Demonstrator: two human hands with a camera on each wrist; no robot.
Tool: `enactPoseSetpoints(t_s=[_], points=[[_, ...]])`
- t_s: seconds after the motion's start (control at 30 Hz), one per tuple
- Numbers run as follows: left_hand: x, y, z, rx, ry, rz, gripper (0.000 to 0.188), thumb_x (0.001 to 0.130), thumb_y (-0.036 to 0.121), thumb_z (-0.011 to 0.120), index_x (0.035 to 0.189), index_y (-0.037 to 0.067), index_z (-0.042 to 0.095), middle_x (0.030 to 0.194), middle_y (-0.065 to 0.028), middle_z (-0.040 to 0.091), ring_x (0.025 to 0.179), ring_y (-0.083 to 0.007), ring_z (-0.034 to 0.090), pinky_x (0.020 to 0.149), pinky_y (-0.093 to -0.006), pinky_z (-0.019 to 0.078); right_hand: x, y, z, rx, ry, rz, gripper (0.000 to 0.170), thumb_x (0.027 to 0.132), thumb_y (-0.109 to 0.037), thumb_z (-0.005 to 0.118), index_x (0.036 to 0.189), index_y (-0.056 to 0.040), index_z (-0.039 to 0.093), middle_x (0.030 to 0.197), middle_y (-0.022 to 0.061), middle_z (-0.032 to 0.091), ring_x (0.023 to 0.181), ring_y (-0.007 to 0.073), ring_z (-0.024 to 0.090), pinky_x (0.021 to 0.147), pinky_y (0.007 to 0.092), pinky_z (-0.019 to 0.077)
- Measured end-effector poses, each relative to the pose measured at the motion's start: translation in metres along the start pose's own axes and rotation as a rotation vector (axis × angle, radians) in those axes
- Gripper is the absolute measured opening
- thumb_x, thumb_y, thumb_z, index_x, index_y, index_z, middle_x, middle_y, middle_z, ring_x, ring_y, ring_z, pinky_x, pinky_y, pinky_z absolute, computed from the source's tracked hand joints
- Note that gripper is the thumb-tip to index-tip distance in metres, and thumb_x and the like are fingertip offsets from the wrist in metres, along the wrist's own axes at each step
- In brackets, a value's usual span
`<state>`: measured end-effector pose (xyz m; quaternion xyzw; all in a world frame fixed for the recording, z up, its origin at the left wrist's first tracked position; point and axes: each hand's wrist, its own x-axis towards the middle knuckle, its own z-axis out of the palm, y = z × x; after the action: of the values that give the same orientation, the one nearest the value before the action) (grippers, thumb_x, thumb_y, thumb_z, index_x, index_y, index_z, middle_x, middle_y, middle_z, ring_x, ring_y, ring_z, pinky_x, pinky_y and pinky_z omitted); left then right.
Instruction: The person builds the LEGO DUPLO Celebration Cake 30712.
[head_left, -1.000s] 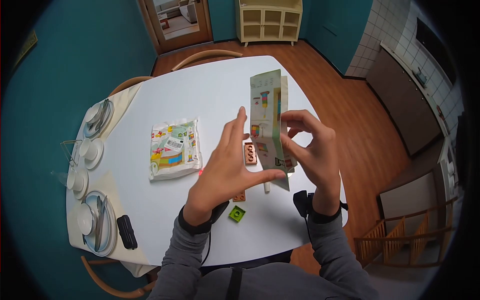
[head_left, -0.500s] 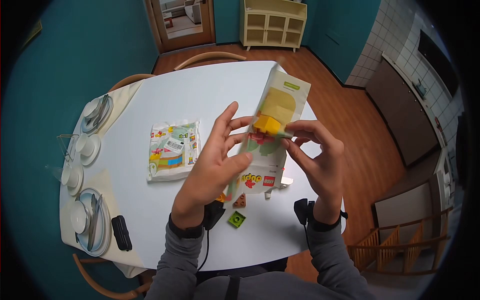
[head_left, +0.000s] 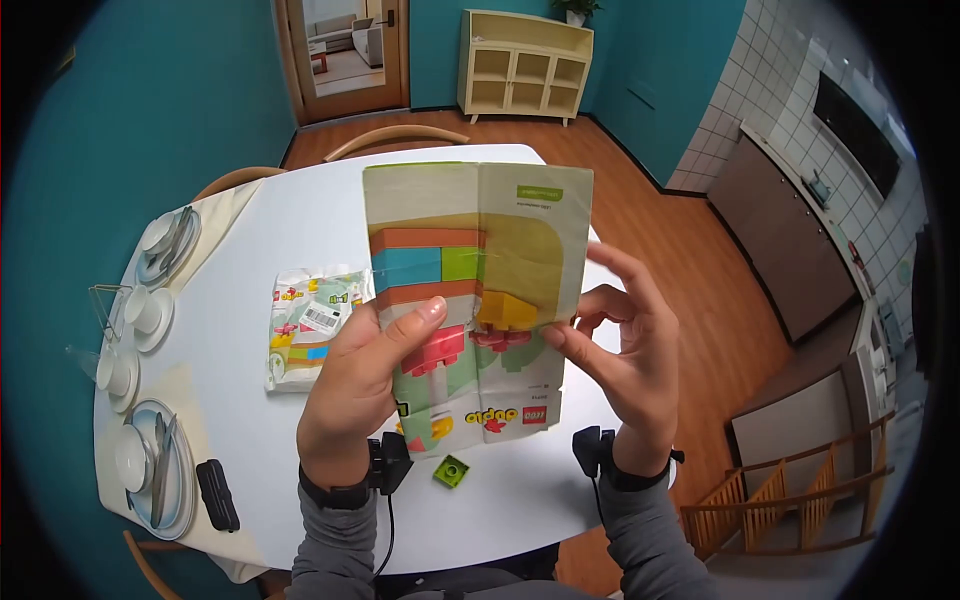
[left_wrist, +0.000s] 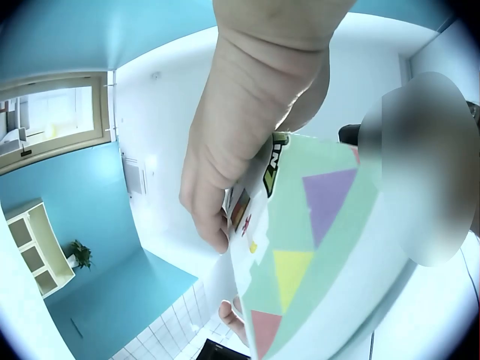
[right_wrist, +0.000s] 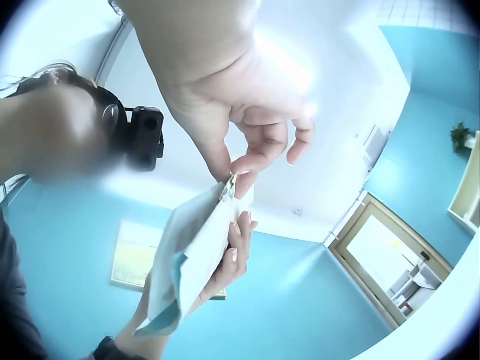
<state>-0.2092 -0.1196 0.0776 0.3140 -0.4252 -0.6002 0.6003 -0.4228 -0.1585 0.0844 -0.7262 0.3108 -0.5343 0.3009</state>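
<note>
A paper LEGO Duplo leaflet point(head_left: 535, 245) stands spread toward the head camera, its print upside down, with a fold line down the middle. My left hand point(head_left: 345, 405) grips its left side, thumb across the front and fingers behind. At the right edge, my right hand point(head_left: 635, 365) pinches the paper between thumb and index finger, as the right wrist view also shows. Coloured triangles mark the side of the leaflet point(left_wrist: 300, 225) seen in the left wrist view. Below it on the table lies a green Duplo brick point(head_left: 451, 472).
A printed Duplo bag point(head_left: 295, 350) lies left of the leaflet, partly covered by my left hand. Plates point(head_left: 185, 505), cups point(head_left: 145, 310) and cutlery line the table's left side. A black case point(head_left: 217, 496) lies near them. Chairs point(head_left: 395, 135) stand around the white table point(head_left: 520, 520).
The leaflet has turned from nearly edge-on to face the head camera and is spread wider. My left hand, earlier spread beside it, now grips its left side. The brown bricks are now hidden behind it.
</note>
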Motion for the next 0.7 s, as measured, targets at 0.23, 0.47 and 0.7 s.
enactPoseSetpoints(t_s=[0.23, 0.47, 0.7], points=[[0.006, -0.001, 0.002, 0.009, -0.067, 0.042, 0.046, 0.096, 0.018, 0.054, 0.133, -0.002, 0.037, 0.125, -0.0132, 0.052, 0.114, -0.0178, 0.053, 0.094, -0.0312, 0.046, -0.001, 0.0, -0.002, -0.054, -0.016, 0.043, 0.011, 0.079, -0.009, 0.074, 0.089, -0.0044, 0.071, 0.078, 0.004, 0.07, 0.056, 0.0061, 0.053, 0.051, 0.0193, 0.0417], [0.008, -0.009, 0.008, 0.755, 0.391, 0.485, 0.09, 0.08, 0.028, 0.074, 0.144, 0.001, 0.015, 0.14, -0.0226, 0.018, 0.134, -0.0366, 0.017, 0.109, -0.0488, 0.022, 0.0, 0.004, 0.001, -0.317, 0.02, 0.027, 0.011, 0.075, -0.007, 0.075, 0.079, -0.0062, 0.065, 0.069, 0.002, 0.065, 0.051, 0.0108, 0.046, 0.053, 0.0233, 0.0394], [0.006, -0.008, 0.01, 0.979, 0.299, 0.636, 0.079, 0.078, 0.035, 0.074, 0.137, 0.003, 0.033, 0.134, -0.0194, 0.026, 0.128, -0.0338, 0.025, 0.106, -0.0477, 0.0249, -0.002, 0.004, 0.01, -0.39, -0.028, -0.07, 0.028, 0.068, -0.011, 0.081, 0.067, -0.0085, 0.053, 0.06, 0.0013, 0.058, 0.05, 0.0139, 0.049, 0.064, 0.028, 0.0384]])
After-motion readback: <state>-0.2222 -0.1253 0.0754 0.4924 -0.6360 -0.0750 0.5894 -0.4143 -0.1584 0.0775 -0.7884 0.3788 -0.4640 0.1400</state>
